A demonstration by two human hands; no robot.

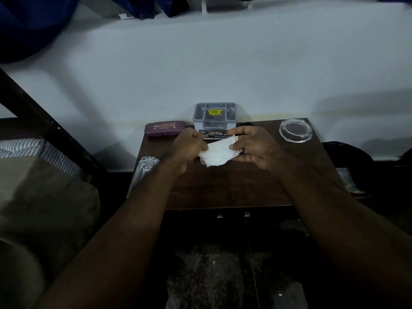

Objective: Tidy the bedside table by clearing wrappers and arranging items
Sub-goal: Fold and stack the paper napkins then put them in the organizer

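Head view: both hands hold a white tissue (pixel 217 152) above the middle of the bedside table (pixel 223 188). The left hand (pixel 189 148) pinches its left end, the right hand (pixel 252 146) pinches its right end. The step looks like folding or crumpling this paper. A clear wrapper (pixel 145 168) lies at the table's left edge; next probably the tissue must go away, then this wrapper.

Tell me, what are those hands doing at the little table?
The left hand and right hand hold a white tissue between them above the wooden bedside table. A glasses case, a grey organizer, a glass ashtray and a clear wrapper are on the table.
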